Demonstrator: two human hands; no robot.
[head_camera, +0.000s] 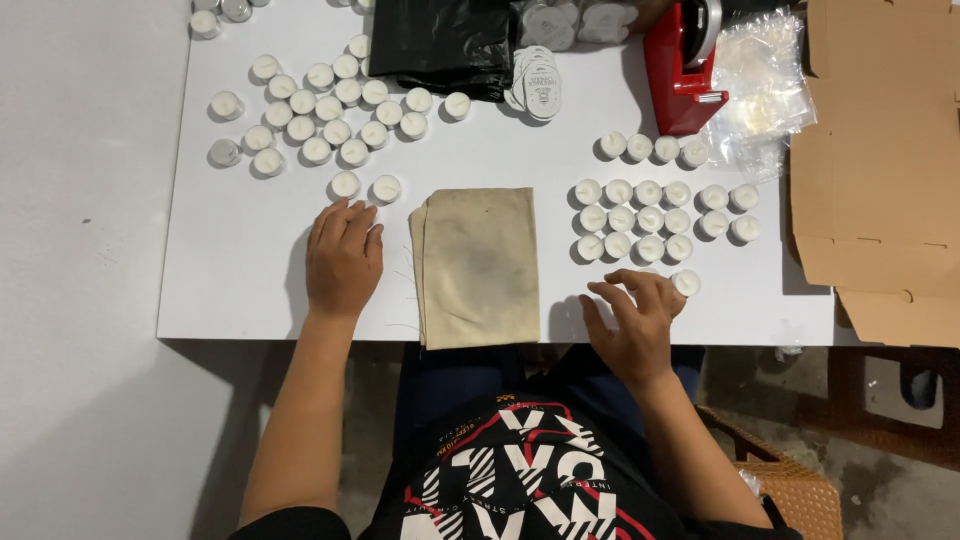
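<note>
The left hand (343, 258) lies flat on the white counter (240, 260), grip wide, holding nothing. The right hand (635, 318) hovers with fingers spread, grip wide and holding nothing, just beside a tealight candle (686, 282).

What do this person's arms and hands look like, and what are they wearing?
Both arms are bare from above the elbow down: no gloves, rings, watch or bracelets show on the left hand or right hand. The person wears a black short-sleeved shirt with bold white and red lettering.
</note>
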